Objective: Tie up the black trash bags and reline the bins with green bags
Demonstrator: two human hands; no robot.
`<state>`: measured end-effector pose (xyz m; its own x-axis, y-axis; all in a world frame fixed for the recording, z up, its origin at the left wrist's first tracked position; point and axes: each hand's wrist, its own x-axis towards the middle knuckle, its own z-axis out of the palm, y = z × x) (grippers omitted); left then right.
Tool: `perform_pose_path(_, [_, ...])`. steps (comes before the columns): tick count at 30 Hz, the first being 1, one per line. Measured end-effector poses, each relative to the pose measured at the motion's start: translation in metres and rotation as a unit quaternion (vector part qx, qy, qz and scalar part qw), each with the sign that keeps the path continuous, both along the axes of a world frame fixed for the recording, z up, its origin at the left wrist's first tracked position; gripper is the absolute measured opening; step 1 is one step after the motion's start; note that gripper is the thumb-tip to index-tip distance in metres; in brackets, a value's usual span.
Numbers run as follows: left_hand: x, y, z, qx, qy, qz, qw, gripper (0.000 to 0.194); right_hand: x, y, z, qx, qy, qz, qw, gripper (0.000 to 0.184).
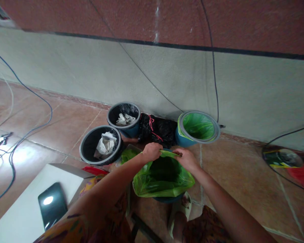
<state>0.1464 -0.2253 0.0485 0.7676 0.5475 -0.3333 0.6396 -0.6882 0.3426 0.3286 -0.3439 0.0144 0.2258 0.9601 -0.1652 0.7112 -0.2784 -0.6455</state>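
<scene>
A green plastic bag [164,187] hangs spread inside a blue bin [168,199] on the floor before me, its mouth open toward me. My left hand [152,152] is closed on the bag's far edge. On the same edge, a little to the right, the fingers of my right hand [186,158] pinch the plastic. Between the two hands the edge is drawn into a narrow band. Most of the bin is hidden beneath the bag.
Along the wall stand a green-lined bin [181,135], a tied black bag [164,130] and two black-lined bins [134,130] [84,148] holding crumpled paper. A phone [52,204] lies on a white surface [17,219] at left. Cables [52,113] cross the floor.
</scene>
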Motion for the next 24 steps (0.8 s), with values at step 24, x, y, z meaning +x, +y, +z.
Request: perform_pose_path(24, [-0.019, 0.016, -0.007, 0.047, 0.079, 0.125, 0.988, 0.03, 0.044, -0.07, -0.038, -0.146, 0.084, -0.15, 0.974, 0.025])
